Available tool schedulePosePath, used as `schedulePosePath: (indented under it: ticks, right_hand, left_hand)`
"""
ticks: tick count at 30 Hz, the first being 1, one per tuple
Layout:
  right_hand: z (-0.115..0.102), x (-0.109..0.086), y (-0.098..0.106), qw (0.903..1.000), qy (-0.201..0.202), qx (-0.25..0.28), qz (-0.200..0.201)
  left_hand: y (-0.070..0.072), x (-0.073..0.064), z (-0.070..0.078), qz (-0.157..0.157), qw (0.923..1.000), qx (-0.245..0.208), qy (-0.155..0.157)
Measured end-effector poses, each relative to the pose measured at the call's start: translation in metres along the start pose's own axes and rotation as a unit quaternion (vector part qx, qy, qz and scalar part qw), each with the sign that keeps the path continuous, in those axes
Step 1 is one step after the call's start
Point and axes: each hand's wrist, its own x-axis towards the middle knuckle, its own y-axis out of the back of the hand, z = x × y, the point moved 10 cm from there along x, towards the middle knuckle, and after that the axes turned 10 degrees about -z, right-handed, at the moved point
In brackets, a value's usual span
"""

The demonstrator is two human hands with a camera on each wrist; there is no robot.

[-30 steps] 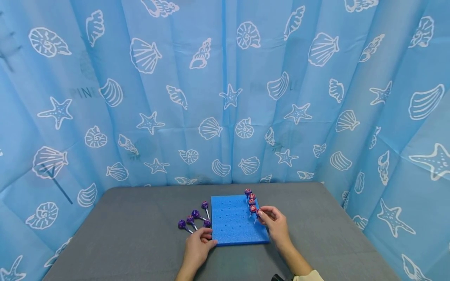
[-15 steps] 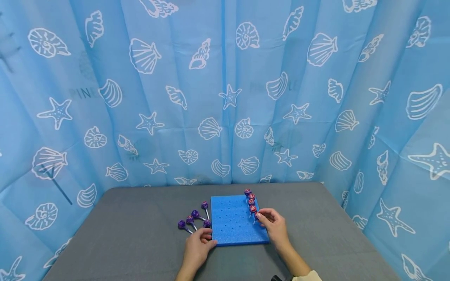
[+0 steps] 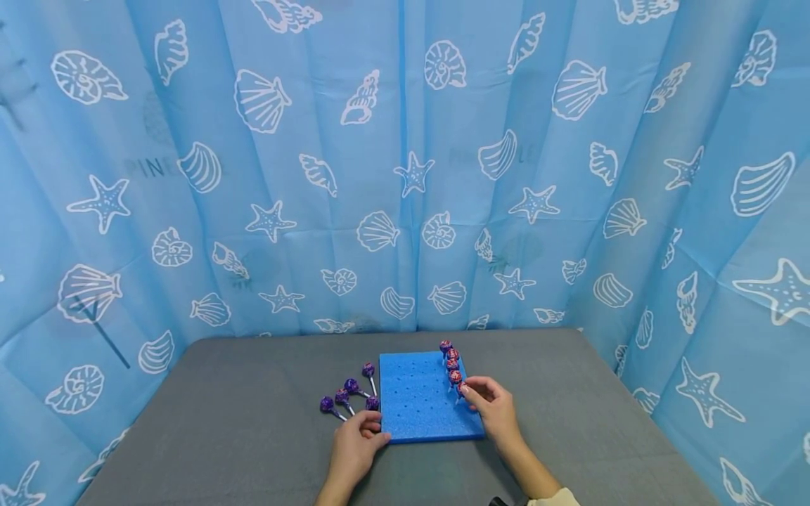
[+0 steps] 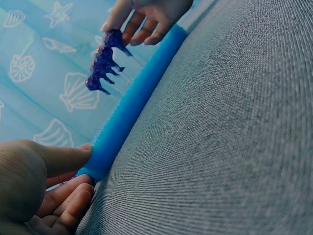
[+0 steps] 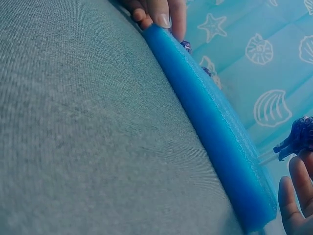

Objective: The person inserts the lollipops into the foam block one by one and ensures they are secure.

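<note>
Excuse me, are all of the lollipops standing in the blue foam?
No, the head view shows five lollipops lying on the grey table, to the left of the foam.

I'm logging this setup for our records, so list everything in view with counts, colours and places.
Curtain: one or more, blue with white sea shapes, behind the table
Table: one, grey, under everything
Foam board: one, blue with holes, on the table
Loose lollipops: five visible, mostly purple, left of the board
Standing lollipops: four, red and purple, along the board's right side
Near-end lollipop: one, purple wrapper visible, nearest end of that row
Dark object: one, black, bottom edge, unidentifiable
Left hand: one, bare, gripping the board's near left corner
Right hand: one, bare, pinching the near-end lollipop
Sleeve: one, cream, right arm
</note>
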Motion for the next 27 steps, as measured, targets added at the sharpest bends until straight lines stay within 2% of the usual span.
schedulePosePath:
  ticks: [5, 12, 22, 27]
  right_hand:
    - [-0.001, 0.001, 0.002, 1.0, 0.005, 0.006, 0.001]
    - [0.003, 0.004, 0.006, 0.9998, -0.019, 0.006, 0.004]
    - [0.006, 0.0, 0.014, 0.9993, -0.03, 0.0, 0.021]
    - [0.014, -0.003, 0.018, 0.9986, -0.043, -0.008, 0.029]
  left_hand:
    - [0.001, -0.001, 0.002, 0.006, 1.0, 0.002, -0.007]
    - [0.002, -0.001, 0.004, 0.014, 0.9996, 0.0, -0.023]
    - [0.001, 0.0, 0.004, 0.018, 0.9996, 0.002, -0.02]
    - [0.001, 0.0, 0.002, 0.016, 0.9998, 0.0, -0.013]
